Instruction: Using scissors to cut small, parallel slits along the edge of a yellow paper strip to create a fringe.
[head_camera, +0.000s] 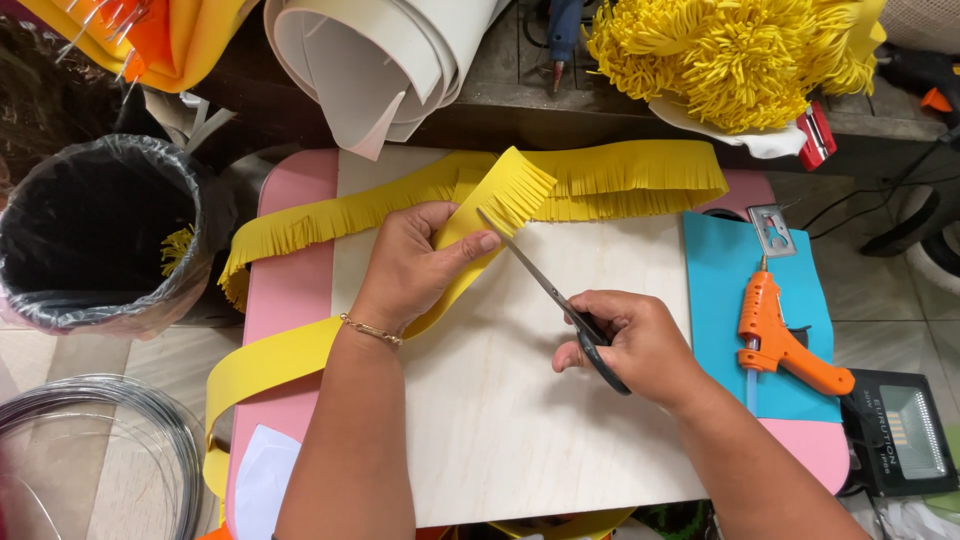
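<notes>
My left hand (415, 265) pinches a long yellow foam strip (300, 355) and holds its cut end up over a pale wooden board (560, 420). The strip's far edge is snipped into a fringe (520, 190). My right hand (630, 340) grips black-handled scissors (555, 295), whose blades point up and left and touch the strip beside my left thumb. The fringed part of the strip (620, 175) runs on across the back of the board.
An orange glue gun (775, 340) lies on a blue sheet (735, 270) at the right. A bin with a black liner (95, 235) stands at the left. Behind are rolled white foam (370, 60) and a yellow fringed pom-pom (735, 55). A wire coil (110, 440) lies lower left.
</notes>
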